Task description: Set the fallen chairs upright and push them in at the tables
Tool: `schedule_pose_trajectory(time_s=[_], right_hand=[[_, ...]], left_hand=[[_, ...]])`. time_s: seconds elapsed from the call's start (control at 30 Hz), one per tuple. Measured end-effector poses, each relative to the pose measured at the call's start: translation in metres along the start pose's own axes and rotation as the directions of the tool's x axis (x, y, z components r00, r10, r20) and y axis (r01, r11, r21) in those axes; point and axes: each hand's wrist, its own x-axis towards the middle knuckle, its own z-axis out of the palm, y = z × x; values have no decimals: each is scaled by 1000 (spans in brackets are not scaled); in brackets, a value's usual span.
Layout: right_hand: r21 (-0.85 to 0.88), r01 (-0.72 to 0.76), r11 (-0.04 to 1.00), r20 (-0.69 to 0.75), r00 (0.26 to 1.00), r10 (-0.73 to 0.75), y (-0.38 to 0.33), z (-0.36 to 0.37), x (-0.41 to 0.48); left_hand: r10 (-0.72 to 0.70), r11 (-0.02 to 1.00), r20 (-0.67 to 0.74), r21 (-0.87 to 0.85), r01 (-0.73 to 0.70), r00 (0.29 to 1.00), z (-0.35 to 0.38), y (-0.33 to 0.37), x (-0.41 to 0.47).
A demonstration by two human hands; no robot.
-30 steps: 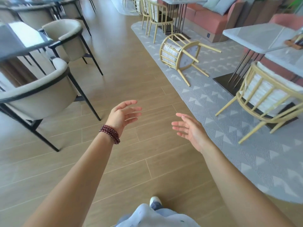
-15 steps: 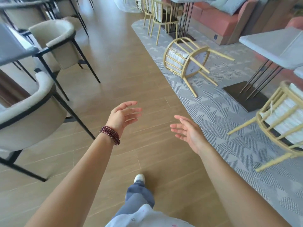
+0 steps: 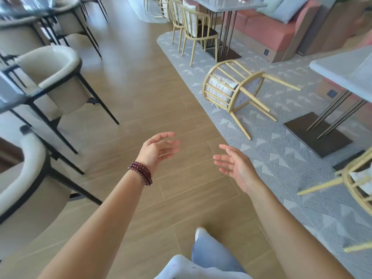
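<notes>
A yellow spindle-back chair (image 3: 231, 91) with a striped cushion lies on its side on the grey patterned rug (image 3: 291, 168), legs pointing right and toward me, next to a white table (image 3: 346, 71) at the right edge. My left hand (image 3: 159, 150), with a dark red bead bracelet at the wrist, and my right hand (image 3: 235, 166) are both held out over the wood floor, fingers apart, holding nothing. Both hands are well short of the fallen chair. Another yellow chair (image 3: 354, 190) is partly visible at the right edge.
Cream armchairs with black legs (image 3: 54, 81) line dark tables on the left. Two upright yellow chairs (image 3: 193, 23) stand at a white table (image 3: 227, 5) at the back, before a pink sofa (image 3: 271, 27). A table's dark base plate (image 3: 318, 133) lies beyond the fallen chair. My leg and shoe (image 3: 201, 234) are below.
I have stepped forward along the wood floor; the fallen chair is nearer and the chair on the right has slid toward the frame edge. My hands stay out and empty.
</notes>
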Motion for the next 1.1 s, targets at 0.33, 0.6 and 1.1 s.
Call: schedule_pose_trajectory(time_s=[0.33, 0.6, 1.1], right_hand=[[8, 6, 1000, 23, 1000, -7, -53, -10, 197], [-21, 7, 1000, 10, 1000, -7, -126, -18, 355], [-10, -32, 999, -80, 996, 32, -185, 43, 624]], left_hand=[[-7, 1000, 8, 17, 7, 1000, 12, 49, 192], [-10, 999, -37, -51, 8, 999, 26, 107, 346], [-61, 997, 61, -48, 64, 996, -19, 178, 634]])
